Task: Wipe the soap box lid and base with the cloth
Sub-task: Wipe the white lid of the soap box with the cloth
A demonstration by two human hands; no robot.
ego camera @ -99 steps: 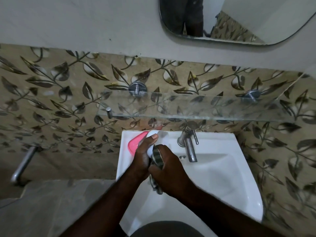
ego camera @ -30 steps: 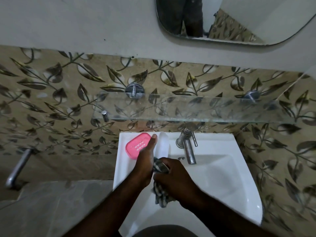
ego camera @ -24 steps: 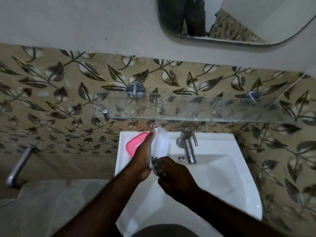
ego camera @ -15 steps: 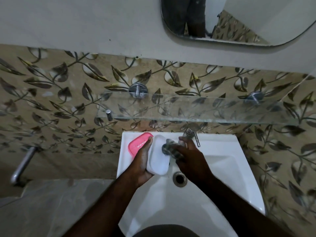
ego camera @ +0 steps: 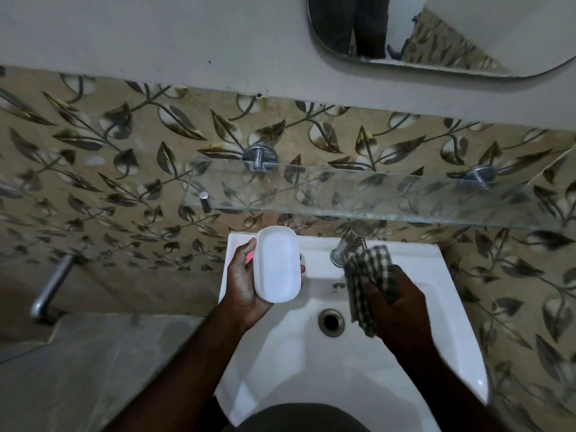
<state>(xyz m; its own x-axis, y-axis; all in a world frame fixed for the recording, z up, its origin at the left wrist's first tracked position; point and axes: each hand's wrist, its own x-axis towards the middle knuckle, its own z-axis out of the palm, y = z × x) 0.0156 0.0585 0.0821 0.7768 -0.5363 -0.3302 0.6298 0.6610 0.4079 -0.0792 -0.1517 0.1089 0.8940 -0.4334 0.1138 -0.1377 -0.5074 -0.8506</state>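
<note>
Over the white washbasin (ego camera: 452,307), left hand (ego camera: 243,285) gripped the white half of the soap box (ego camera: 277,265), thumb on its left edge, fingertips curled round the right edge. Hollow side faced up toward the camera. Whether this half was lid or base: could not tell.

Right hand (ego camera: 399,304) was closed round a bunched checked cloth (ego camera: 369,275), held apart from the white half, over the right of the bowl. No contact between cloth and box at this moment.

Progress, as judged: the hollow showed no smear or suds, so the inside of this half looked likely done or near done; its outer face was turned away and unseen. A pink sliver (ego camera: 249,259) showed behind the left hand on the basin's back left corner, probably the other part of the box. It lay out of both hands, so that wipe probably remained.

Surroundings: steel tap (ego camera: 346,247) stood at the back of the basin, its spout partly hidden by the cloth; touching or not, unclear. Drain (ego camera: 331,321) sat open below. Glass shelf (ego camera: 374,194) overhung the back of the basin, with a mirror (ego camera: 436,35) higher up and leaf-patterned tiles (ego camera: 124,169) behind. A second metal tap (ego camera: 51,288) jutted from the wall, well to the left.

Likely hindrances: tap and shelf crowded the back ledge.
</note>
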